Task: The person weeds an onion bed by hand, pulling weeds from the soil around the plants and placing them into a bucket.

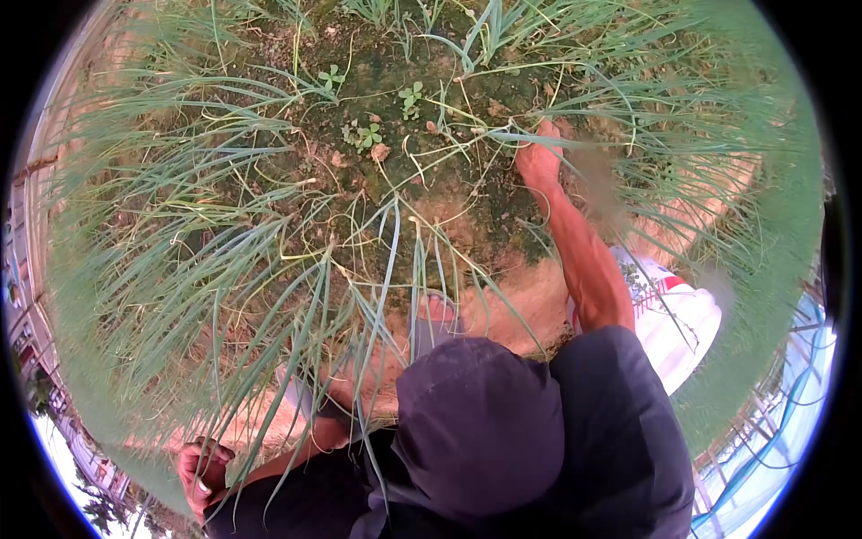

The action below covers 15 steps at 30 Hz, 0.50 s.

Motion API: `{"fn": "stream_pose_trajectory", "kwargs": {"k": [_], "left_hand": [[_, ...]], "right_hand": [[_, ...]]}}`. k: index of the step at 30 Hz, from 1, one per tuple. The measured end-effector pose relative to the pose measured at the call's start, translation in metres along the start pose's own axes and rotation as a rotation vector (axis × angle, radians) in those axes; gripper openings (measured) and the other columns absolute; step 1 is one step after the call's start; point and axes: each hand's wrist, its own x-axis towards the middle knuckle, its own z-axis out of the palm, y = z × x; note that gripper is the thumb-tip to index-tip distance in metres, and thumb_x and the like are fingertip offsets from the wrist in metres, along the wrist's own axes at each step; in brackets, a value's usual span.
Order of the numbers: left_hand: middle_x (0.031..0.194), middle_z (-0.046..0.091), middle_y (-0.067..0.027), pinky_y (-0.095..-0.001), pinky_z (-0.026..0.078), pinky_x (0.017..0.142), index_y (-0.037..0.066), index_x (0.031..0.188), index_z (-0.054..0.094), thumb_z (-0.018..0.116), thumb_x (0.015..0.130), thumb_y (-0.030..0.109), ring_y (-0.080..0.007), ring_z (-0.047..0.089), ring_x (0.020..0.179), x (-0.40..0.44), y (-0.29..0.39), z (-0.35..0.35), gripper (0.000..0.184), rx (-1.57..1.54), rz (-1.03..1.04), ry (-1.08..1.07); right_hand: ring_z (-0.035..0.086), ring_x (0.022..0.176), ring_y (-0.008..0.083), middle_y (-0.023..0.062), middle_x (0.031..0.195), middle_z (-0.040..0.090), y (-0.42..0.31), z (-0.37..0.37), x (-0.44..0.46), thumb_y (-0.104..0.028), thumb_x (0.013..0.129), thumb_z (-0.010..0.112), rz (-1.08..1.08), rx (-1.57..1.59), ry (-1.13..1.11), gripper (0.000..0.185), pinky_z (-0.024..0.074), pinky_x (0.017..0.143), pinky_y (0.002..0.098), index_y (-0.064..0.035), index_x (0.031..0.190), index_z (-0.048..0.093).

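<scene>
My right hand reaches forward to the soil among the onion plants, its fingers closed close to the ground. Thin green leaves cross beside its fingertips, and what it grips is hidden. At the lower left, my left hand is held back near my knee with its fingers curled. A small pale spot shows on one finger; I cannot tell whether anything is inside the curl. Long onion leaves spread in front of my body. Small clover-like weeds grow in the bare patch of soil.
A white sack with red print lies at my right, with some green sprigs on it. My sandalled foot rests on the sandy ground between the leaves. Dense onion rows stand on both sides. Blue netting hangs at the far right.
</scene>
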Motion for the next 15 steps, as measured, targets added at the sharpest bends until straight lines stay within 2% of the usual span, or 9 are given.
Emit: {"fn": "stream_pose_trajectory", "kwargs": {"k": [2,3,5,6,7,9,12,15], "left_hand": [[0.091,0.060,-0.0132,-0.0384,0.051,0.073,0.004,0.106,0.058,0.083,0.072,0.037,-0.0260,0.062,0.084,0.003,0.004,0.014,0.054,0.037,-0.008,-0.041],[0.098,0.064,-0.0204,-0.0421,0.050,0.083,0.000,0.109,0.059,0.086,0.070,0.032,-0.0300,0.064,0.092,0.011,0.005,0.022,0.058,-0.054,-0.044,-0.083],[0.096,0.066,-0.0208,-0.0429,0.050,0.083,-0.001,0.104,0.062,0.087,0.068,0.031,-0.0311,0.064,0.092,0.037,0.012,0.059,0.054,-0.068,-0.060,-0.192],[0.095,0.066,-0.0210,-0.0433,0.050,0.083,-0.001,0.101,0.064,0.088,0.068,0.031,-0.0316,0.065,0.093,0.050,0.014,0.075,0.052,-0.073,-0.070,-0.251],[0.095,0.067,-0.0216,-0.0433,0.051,0.083,-0.001,0.098,0.065,0.088,0.066,0.032,-0.0319,0.065,0.093,0.064,0.014,0.082,0.051,-0.030,-0.066,-0.299],[0.094,0.068,-0.0225,-0.0432,0.050,0.086,-0.002,0.093,0.068,0.088,0.064,0.034,-0.0321,0.065,0.096,0.088,0.013,0.095,0.050,0.059,-0.034,-0.440],[0.098,0.067,-0.0229,-0.0439,0.047,0.091,-0.001,0.098,0.068,0.087,0.065,0.033,-0.0314,0.065,0.096,0.110,0.016,0.107,0.051,0.078,-0.047,-0.511],[0.102,0.066,-0.0229,-0.0439,0.047,0.091,-0.001,0.106,0.066,0.087,0.064,0.028,-0.0307,0.064,0.097,0.136,0.022,0.116,0.056,0.076,0.120,-0.554]], "right_hand": [[0.057,0.085,0.0438,0.0239,0.090,0.059,0.012,0.013,-0.001,-0.015,0.090,0.058,0.108,0.103,0.068,0.019,0.0465,0.073,0.0512,0.0005,0.100,0.054],[0.058,0.085,0.0372,0.0177,0.088,0.061,0.019,0.016,-0.001,-0.015,0.091,0.059,0.127,0.055,0.087,0.017,0.0470,0.072,0.0475,-0.0019,0.100,0.054],[0.059,0.082,0.0323,0.0139,0.085,0.061,0.040,0.060,-0.002,-0.015,0.092,0.059,0.136,0.432,0.238,0.014,0.0467,0.070,0.0442,-0.0040,0.099,0.056],[0.058,0.078,0.0276,0.0110,0.082,0.061,0.059,0.070,-0.004,-0.016,0.093,0.059,0.282,1.087,0.085,0.012,0.0463,0.068,0.0411,-0.0054,0.097,0.057],[0.057,0.075,0.0229,0.0082,0.080,0.061,0.064,0.067,-0.004,-0.017,0.094,0.058,0.556,1.702,0.048,0.011,0.0459,0.067,0.0380,-0.0069,0.096,0.058],[0.056,0.078,0.0202,0.0089,0.084,0.057,0.035,0.029,-0.014,-0.010,0.094,0.055,0.314,0.939,0.172,0.010,0.0477,0.070,0.0369,-0.0038,0.102,0.057],[0.055,0.071,0.0132,0.0048,0.084,0.058,-0.003,-0.038,-0.013,-0.006,0.096,0.053,0.215,0.749,0.232,0.010,0.0489,0.058,0.0296,-0.0032,0.104,0.058],[0.052,0.063,0.0089,0.0013,0.081,0.059,-0.072,-0.162,-0.039,-0.012,0.097,0.057,0.375,0.848,0.219,0.012,0.0467,0.051,0.0258,-0.0026,0.104,0.058]]}}
